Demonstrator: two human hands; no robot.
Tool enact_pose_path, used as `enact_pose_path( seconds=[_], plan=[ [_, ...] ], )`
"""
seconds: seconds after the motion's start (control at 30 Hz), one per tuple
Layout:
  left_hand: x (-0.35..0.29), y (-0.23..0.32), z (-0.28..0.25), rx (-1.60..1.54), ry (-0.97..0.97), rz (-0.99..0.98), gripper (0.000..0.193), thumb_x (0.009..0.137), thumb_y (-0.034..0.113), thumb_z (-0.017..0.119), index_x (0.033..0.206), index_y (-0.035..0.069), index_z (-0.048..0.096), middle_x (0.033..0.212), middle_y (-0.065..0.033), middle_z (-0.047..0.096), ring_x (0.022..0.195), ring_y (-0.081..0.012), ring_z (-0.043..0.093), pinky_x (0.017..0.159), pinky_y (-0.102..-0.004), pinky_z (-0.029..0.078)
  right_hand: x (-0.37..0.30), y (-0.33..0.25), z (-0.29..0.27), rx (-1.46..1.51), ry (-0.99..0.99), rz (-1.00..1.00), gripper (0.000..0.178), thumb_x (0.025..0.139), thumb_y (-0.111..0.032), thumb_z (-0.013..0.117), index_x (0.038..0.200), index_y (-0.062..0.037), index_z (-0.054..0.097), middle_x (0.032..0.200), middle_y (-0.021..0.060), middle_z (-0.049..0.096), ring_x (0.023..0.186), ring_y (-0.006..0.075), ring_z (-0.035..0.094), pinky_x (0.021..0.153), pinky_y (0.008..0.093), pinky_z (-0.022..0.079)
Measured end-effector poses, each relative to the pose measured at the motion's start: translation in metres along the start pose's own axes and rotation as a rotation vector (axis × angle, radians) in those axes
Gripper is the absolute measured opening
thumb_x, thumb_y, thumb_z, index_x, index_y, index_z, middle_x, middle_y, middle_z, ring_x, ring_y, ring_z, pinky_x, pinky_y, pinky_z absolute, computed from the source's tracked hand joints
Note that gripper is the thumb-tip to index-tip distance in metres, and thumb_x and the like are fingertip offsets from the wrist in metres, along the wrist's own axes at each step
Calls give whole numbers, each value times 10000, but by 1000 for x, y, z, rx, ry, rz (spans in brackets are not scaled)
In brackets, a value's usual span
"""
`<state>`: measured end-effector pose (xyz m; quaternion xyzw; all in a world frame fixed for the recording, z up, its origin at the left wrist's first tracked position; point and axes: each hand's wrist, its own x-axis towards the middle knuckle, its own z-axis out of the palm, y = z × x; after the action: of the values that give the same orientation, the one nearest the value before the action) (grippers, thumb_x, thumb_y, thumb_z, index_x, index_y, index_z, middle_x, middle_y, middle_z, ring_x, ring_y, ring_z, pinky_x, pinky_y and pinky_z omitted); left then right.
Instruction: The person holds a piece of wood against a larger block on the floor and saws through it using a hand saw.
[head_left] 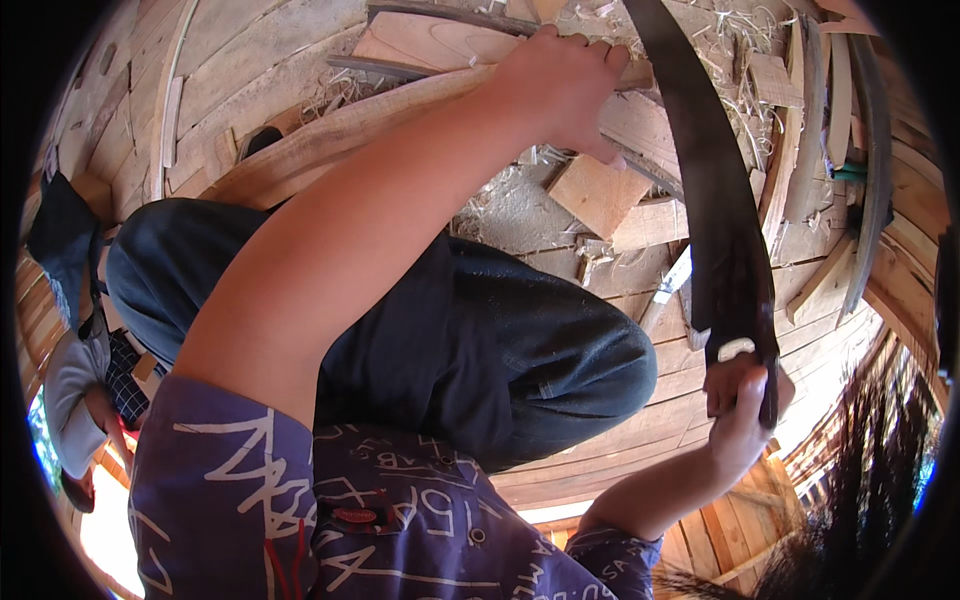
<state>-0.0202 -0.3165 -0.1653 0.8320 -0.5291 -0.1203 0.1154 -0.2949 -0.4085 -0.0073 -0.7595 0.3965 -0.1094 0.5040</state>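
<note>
My right hand (745, 395), at the right, is closed around the handle of a handsaw (712, 170). Its long dark blade rises from the grip toward the top edge, narrowing as it goes. At upper middle, my left hand (570, 90) lies over a long wooden board (400, 103), its fingers curled over the far side and its thumb toward me. The blade passes just right of that hand; whether its teeth touch wood cannot be made out. Below the left hand lie a square wood offcut (598, 192) and a pale block (650, 224).
Curly shavings (740, 40) and scraps litter the plank floor (560, 490). Several long strips (805, 130) lie at the right. My bent legs (540, 350) take up the middle. Another person (75, 390) sits at the far left.
</note>
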Motion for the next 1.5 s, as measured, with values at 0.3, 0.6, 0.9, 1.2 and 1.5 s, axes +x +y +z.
enact_pose_path(
  seconds=[0.3, 0.6, 0.9, 1.2, 1.5],
  plan=[
    [11, 7, 0, -16, -19, 19, 885, 578, 629, 755, 1165, 11, 516, 1062, -121, 632, 1052, -253, 594, 926, -377, 419, -23, 3, -26, -3, -15, -17, 446, 905, -415, 618, 695, -73, 422, 538, -4, 312, 395, 99, 304, 355, 256, 242],
    [12, -2, -4, 3, -15, 11, 889, 583, 639, 748, 1160, 9, 503, 1074, -124, 627, 1063, -263, 590, 930, -388, 421, -45, -7, -53, 103, -91, 13, 543, 899, -508, 576, 682, -35, 420, 479, 1, 349, 370, 87, 341, 348, 239, 260],
    [12, 7, 3, -34, -10, 22, 880, 594, 645, 742, 1155, 9, 508, 1099, -133, 624, 1068, -264, 588, 933, -390, 413, -41, 0, -36, 93, 11, 60, 419, 914, -378, 619, 736, -69, 400, 504, -20, 284, 395, 75, 291, 348, 234, 217],
    [8, 3, -1, -5, -20, 18, 867, 587, 636, 748, 1150, 20, 514, 1072, -124, 626, 1056, -261, 591, 906, -389, 429, -47, -7, -62, 169, -108, 41, 444, 915, -427, 593, 737, -79, 382, 555, -9, 312, 406, 88, 296, 359, 236, 243],
    [9, 2, 2, -14, 11, 16, 880, 582, 631, 751, 1155, 8, 511, 1096, -132, 623, 1057, -270, 591, 918, -391, 423, -64, -19, -68, 200, -91, 41, 467, 897, -441, 613, 742, -54, 403, 526, -9, 322, 400, 86, 308, 361, 246, 256]
  ],
)
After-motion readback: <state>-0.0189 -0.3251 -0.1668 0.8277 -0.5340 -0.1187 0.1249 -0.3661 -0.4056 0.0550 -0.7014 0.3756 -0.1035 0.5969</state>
